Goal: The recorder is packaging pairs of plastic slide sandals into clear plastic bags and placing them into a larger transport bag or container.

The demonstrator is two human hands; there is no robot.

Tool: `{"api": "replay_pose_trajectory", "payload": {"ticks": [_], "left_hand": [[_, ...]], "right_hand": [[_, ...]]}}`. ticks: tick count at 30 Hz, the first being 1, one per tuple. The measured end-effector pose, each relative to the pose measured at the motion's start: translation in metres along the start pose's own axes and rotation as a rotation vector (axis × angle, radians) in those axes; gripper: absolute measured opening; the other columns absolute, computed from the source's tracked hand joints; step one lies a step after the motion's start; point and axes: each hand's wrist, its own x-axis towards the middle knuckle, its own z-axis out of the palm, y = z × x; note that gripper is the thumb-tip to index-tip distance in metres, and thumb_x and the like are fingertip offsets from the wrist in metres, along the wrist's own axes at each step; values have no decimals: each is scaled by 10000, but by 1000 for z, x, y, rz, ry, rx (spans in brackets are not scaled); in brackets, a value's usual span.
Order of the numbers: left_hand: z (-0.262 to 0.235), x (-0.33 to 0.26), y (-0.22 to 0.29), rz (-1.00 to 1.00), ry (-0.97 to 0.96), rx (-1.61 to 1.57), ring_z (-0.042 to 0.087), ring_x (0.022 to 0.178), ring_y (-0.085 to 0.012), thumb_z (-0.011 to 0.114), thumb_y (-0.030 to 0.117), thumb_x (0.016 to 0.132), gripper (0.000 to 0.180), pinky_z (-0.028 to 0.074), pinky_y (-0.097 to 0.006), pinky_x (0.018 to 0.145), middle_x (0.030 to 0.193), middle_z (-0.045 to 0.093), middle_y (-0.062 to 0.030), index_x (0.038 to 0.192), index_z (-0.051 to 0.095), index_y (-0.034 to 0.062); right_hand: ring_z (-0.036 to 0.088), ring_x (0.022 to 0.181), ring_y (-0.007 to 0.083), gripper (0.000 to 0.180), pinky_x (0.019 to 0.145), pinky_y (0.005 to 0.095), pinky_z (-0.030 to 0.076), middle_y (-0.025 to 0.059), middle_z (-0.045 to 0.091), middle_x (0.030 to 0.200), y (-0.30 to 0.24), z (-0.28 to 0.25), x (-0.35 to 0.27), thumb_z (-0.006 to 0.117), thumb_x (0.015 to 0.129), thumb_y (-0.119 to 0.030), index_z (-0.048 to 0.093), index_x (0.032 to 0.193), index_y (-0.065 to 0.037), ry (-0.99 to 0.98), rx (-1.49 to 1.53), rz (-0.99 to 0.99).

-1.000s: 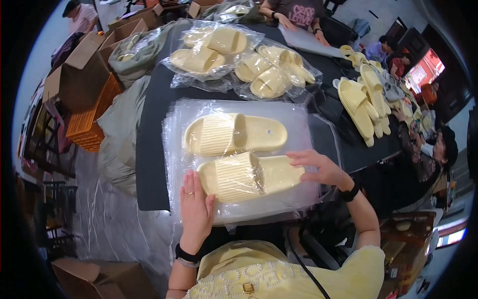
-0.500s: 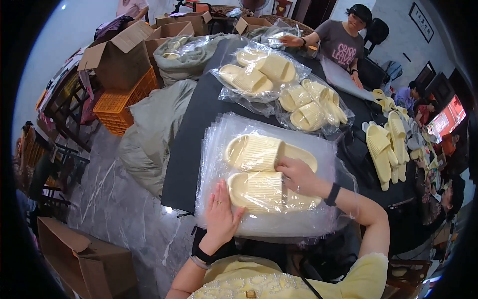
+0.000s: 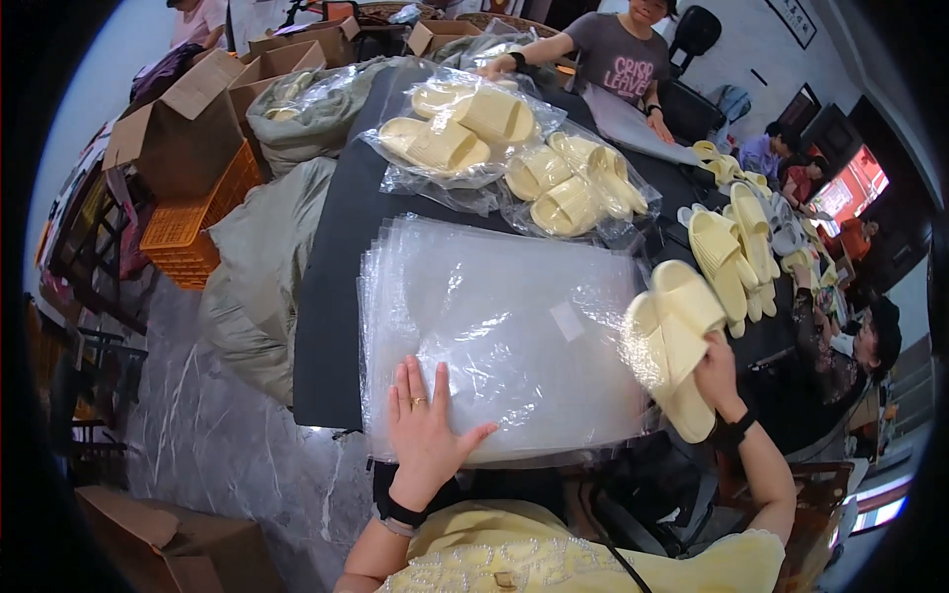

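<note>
Right hand [image 3: 714, 368] lifts a pair of pale yellow foam slide sandals [image 3: 675, 343] off the stack of clear plastic bags [image 3: 504, 336].

The right grip is closed around the pair from beneath, fingers wrapped on the soles, holding them stacked together and tilted at the stack's right edge. The left hand [image 3: 427, 432] lies flat on the near edge of the bags, its grip spread wide, palm pressing the plastic down onto the dark worktop [image 3: 331, 287]. Bagged yellow sandals [image 3: 465, 124] and loose yellow sandals [image 3: 732, 252] lie farther back.
</note>
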Motion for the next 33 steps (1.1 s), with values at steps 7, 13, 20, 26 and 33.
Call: {"api": "replay_pose_trajectory", "payload": {"ticks": [7, 13, 20, 26, 33], "left_hand": [[1, 0, 4, -12, -6, 28, 207, 1322, -438, 600, 650, 687, 951, 203, -504, 1056, 1396, 223, -334, 1341, 366, 1], [2, -6, -9, 2, 38, 52, 225, 1311, -445, 598, 610, 724, 895, 226, -505, 1046, 1393, 240, -326, 1345, 362, 10], [66, -23, -39, 131, 164, -529, 285, 1319, -319, 576, 458, 800, 773, 237, -434, 1058, 1411, 315, -201, 1378, 296, 28], [16, -10, -4, 48, 109, 111, 260, 1294, -442, 575, 686, 684, 961, 211, -496, 1048, 1367, 287, -332, 1312, 394, -19], [17, -6, -4, 49, 79, 141, 254, 1301, -436, 575, 695, 676, 965, 209, -493, 1051, 1372, 280, -334, 1302, 409, -20]], "right_hand": [[568, 988, 233, 372, 859, 318, 435, 137, 599, 1057, -44, -74, -6, 596, 808, -69, 511, 1150, 51, 465, 80, 126], [576, 946, 299, 339, 817, 342, 456, 156, 594, 1010, -171, -22, 39, 656, 755, -114, 572, 1056, 17, 69, 405, -254], [569, 870, 332, 218, 718, 425, 468, 101, 575, 872, -240, 97, 63, 564, 696, -48, 592, 912, -44, -491, 211, -691], [568, 736, 370, 137, 664, 452, 451, 156, 587, 842, -208, 159, 117, 537, 744, -94, 572, 864, -38, -211, 243, -459], [591, 813, 367, 214, 728, 448, 469, 181, 610, 888, -195, 114, 137, 544, 736, -102, 608, 923, -20, -141, 143, -134]]}}
